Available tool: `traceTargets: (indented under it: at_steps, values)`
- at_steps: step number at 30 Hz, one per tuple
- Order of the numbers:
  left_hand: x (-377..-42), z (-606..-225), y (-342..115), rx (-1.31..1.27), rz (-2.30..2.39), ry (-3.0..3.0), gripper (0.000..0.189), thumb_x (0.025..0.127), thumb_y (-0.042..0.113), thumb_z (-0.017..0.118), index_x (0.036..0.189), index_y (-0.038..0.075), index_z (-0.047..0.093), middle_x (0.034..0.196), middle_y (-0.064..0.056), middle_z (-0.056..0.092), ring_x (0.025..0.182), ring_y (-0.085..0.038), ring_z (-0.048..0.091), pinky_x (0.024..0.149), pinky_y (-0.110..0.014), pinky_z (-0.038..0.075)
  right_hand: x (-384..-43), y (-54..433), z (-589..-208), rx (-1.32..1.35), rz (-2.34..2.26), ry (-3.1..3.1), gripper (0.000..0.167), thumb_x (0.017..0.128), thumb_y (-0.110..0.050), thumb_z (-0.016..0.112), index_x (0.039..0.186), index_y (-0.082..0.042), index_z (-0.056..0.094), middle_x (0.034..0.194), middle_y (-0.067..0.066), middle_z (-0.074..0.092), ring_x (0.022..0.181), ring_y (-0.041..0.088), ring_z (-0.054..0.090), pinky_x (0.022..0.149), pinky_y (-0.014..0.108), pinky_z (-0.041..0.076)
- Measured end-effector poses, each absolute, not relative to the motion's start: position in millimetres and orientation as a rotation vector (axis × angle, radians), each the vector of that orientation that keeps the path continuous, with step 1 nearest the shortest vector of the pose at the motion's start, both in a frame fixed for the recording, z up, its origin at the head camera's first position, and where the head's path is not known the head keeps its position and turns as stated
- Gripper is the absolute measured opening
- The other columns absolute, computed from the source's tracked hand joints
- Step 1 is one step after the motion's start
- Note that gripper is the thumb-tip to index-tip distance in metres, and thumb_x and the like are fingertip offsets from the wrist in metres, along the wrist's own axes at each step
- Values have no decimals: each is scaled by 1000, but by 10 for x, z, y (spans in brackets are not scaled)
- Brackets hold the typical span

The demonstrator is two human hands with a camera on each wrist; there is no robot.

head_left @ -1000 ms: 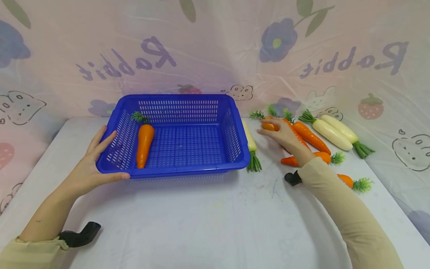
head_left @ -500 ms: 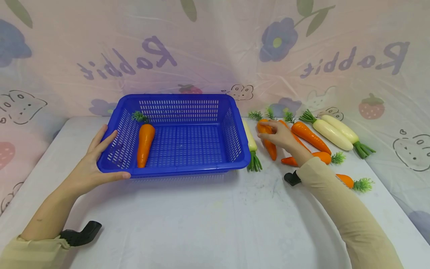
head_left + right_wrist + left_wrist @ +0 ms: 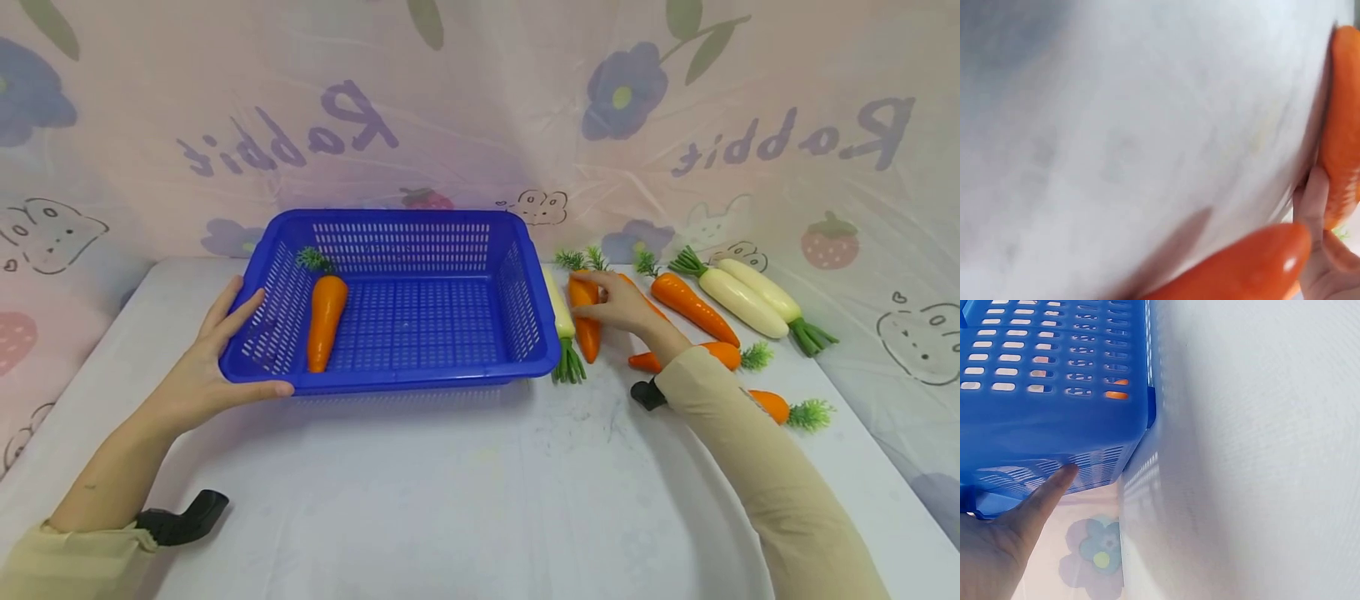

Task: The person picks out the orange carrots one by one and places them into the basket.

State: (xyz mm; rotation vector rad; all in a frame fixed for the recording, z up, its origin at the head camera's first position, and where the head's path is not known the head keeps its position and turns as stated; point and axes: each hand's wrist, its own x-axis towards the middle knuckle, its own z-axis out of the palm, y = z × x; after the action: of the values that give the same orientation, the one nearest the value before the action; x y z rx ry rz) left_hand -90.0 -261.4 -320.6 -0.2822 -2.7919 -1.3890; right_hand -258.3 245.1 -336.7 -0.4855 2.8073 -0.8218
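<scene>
In the head view my left hand holds the near left corner of a blue plastic basket, thumb along the front rim and fingers at the left side. A finger lies against the basket's slotted wall in the left wrist view. Inside the basket, at its left end, lies one orange carrot with a leafy green top. To the basket's right my right hand pinches another carrot; its fingers hide part of it. That held carrot shows at the right edge of the right wrist view.
A white radish lies close against the basket's right side. Right of my hand are more carrots, and two white radishes lie near the back. A patterned curtain hangs behind the white table.
My right hand has shifted the carrot a little to the left, towards the radish beside the basket. The carrot now points nearly straight at me. My left hand and the basket have stayed put.
</scene>
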Motion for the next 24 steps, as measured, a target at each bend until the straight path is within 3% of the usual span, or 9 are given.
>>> traceTargets:
  at_steps: [9, 16, 24]
  values:
    - [-894, -3211, -2593, -282, -1385, -2798, 111, 72, 17, 82, 156, 22, 9, 161, 3, -19, 144, -45, -14, 100, -81, -2, -2545, 2453, -3378, -392, -863, 2811, 63, 85, -21, 70, 143, -12, 46, 132, 24, 43, 97, 33, 42, 77, 37, 39]
    - [-887, -3198, -2588, -266, -1372, -2809, 110, 73, 19, 81, 156, 23, 8, 161, 3, -19, 144, -47, -13, 99, -81, 0, -2509, 2452, -3341, -429, -897, 2864, 62, 85, -19, 69, 143, -15, 46, 144, 23, 35, 85, 29, 47, 64, 30, 44]
    - [-888, -3202, -2599, -261, -1367, -2813, 110, 74, 19, 81, 156, 24, 8, 161, 3, -20, 144, -47, -13, 99, -81, 1, -2432, 2431, -3224, -410, -955, 2882, 62, 85, -21, 69, 143, -19, 46, 149, 18, 33, 90, 30, 50, 66, 30, 48]
